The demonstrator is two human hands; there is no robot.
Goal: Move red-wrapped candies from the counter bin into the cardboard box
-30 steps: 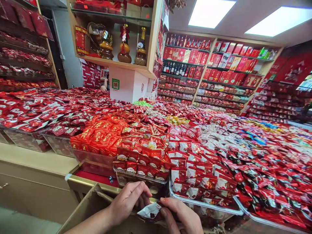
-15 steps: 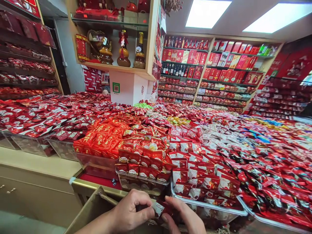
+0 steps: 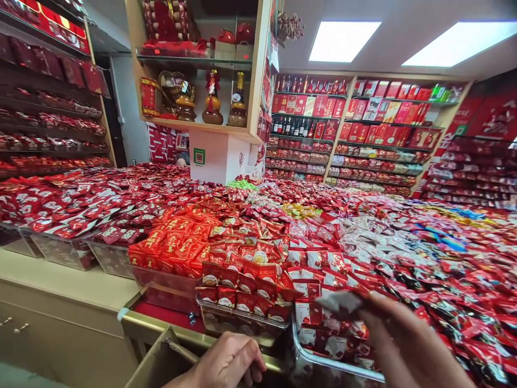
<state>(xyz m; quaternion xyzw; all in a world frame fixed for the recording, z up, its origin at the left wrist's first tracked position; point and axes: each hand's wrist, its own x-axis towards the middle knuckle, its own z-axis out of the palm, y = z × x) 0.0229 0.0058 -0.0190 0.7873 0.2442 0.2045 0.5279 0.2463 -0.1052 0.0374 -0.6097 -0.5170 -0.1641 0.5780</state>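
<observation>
My right hand (image 3: 404, 342) is raised over the front tray (image 3: 323, 360) of red-and-white candy packets, blurred by motion. Its fingertips pinch a small candy packet (image 3: 341, 303) above that tray. My left hand (image 3: 230, 364) stays low at the bottom edge with curled fingers, over the open cardboard box (image 3: 161, 361); whatever it may hold is hidden. Just beyond it sits a clear tray of red packets with brown pictures (image 3: 242, 283).
Clear trays heaped with red wrapped candies (image 3: 181, 242) cover the whole counter. A beige cabinet top (image 3: 60, 283) lies at the left. Wall shelves (image 3: 363, 124) hold red boxes and bottles. A central pillar shelf (image 3: 210, 102) carries decorative bottles.
My right hand has lifted away from my left and moved up and right over the front tray, carrying a packet. The left hand stayed near the box. The camera tilted down slightly.
</observation>
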